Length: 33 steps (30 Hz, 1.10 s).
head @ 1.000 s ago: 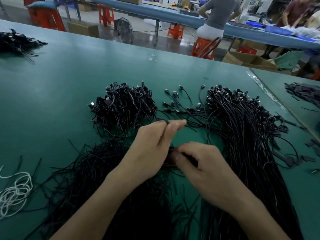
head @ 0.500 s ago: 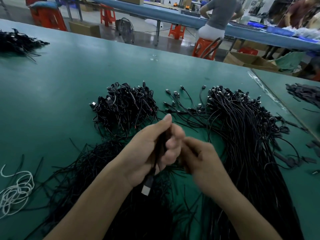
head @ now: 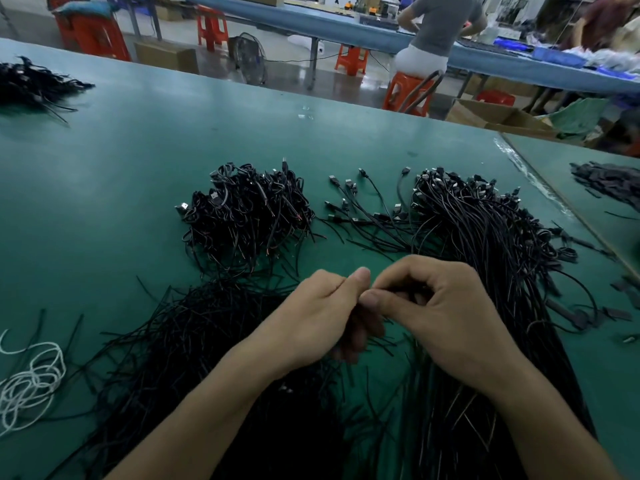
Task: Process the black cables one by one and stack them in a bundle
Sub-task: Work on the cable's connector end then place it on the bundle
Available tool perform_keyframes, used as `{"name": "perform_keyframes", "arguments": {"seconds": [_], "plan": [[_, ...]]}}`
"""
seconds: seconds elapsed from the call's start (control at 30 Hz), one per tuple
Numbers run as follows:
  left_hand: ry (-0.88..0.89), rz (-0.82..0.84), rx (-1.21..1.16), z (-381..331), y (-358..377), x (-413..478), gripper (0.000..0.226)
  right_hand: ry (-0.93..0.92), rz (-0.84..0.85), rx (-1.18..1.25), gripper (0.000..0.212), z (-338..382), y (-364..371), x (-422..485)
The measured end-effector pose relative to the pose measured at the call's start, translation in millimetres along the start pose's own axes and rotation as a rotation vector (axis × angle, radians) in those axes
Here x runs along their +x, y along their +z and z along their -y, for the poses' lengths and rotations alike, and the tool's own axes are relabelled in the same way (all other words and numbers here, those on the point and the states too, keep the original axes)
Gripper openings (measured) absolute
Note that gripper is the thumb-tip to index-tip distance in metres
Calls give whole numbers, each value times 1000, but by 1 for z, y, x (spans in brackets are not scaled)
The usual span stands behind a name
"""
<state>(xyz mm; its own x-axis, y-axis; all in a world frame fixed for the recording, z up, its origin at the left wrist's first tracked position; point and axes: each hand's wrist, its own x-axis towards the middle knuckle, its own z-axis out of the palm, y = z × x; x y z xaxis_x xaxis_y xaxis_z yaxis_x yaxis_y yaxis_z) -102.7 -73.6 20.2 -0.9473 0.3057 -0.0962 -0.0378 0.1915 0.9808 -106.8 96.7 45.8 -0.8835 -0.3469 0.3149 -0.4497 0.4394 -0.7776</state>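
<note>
Curling inward, the fingers [head: 398, 271] of the right hand [head: 446, 320] close against its thumb, and a short dark length of black cable [head: 393, 292] shows pinched in the gap between them. The back of this hand faces up, with the wrist and forearm running down toward 5 o'clock. The left hand [head: 322, 317] meets it thumb to thumb: its thumb lies straight along the top and its other fingers are tucked under in shadow. Whether the cable runs on into that fist I cannot tell. The left forearm slants away toward 7 o'clock. Both hands hover just above the green tabletop [head: 104, 174], near the middle of the view.

Beneath the left wrist and spreading toward 8 o'clock lies a loose heap of wire [head: 180, 344], thin black strands crossing every way. At 11 o'clock from the hands sits the folded bundle [head: 246, 213], a compact mound of doubled-over cables with plugs poking out. At 12 o'clock a few stray cables [head: 367, 209] fan out with their plugs pointing away. From 1 o'clock down past the right forearm to 5 o'clock runs the long pile [head: 491, 244] of straight cables, with the plug ends at the far side.

Near the left edge at 9 o'clock lies a tangle of white cord [head: 31, 382]. Well apart at 10 o'clock, another black heap [head: 31, 84] rests on the tabletop. Beyond the far edge, at 1 o'clock, a person [head: 440, 26] sits on an orange stool [head: 401, 90] at another bench.
</note>
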Motion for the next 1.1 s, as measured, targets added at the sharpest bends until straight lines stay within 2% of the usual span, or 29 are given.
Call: {"name": "perform_keyframes", "arguments": {"seconds": [0.1,0.17,0.27,0.33,0.4,0.53,0.6,0.67,0.7,0.77,0.83,0.9,1.0,1.1], "plan": [[-58,160,-204,-5,-6,-5,66,17,-10,173,14,-3,3,4],[-47,230,-471,-8,-10,-6,58,80,-36,251,17,-6,11,3],[40,209,-921,-12,-14,-3,51,173,-49,168,23,-11,26,-4],[123,93,-1058,-12,-14,0,51,175,33,64,21,-11,34,-11],[196,-46,-977,-9,-12,5,47,163,153,-51,19,-9,38,-15],[248,-292,-244,5,-3,9,42,55,237,-314,18,-1,26,-16],[261,-256,103,8,1,6,39,-4,231,-334,20,5,16,-12],[231,-203,269,8,4,3,49,-62,204,-367,27,8,7,-9],[186,-168,246,8,4,3,53,-78,175,-360,25,7,4,-8],[58,-63,128,5,2,1,59,-87,107,-274,9,3,0,-6],[-44,32,107,0,-1,-1,63,-71,61,-214,16,-1,-1,-5],[-68,100,67,-1,-5,-2,65,-41,101,-85,15,-4,-1,-4],[-84,243,-120,-2,-11,-6,57,-8,149,140,17,-5,0,-4],[-100,269,-114,-2,-10,-7,58,10,154,143,15,-4,-4,-2]]}}
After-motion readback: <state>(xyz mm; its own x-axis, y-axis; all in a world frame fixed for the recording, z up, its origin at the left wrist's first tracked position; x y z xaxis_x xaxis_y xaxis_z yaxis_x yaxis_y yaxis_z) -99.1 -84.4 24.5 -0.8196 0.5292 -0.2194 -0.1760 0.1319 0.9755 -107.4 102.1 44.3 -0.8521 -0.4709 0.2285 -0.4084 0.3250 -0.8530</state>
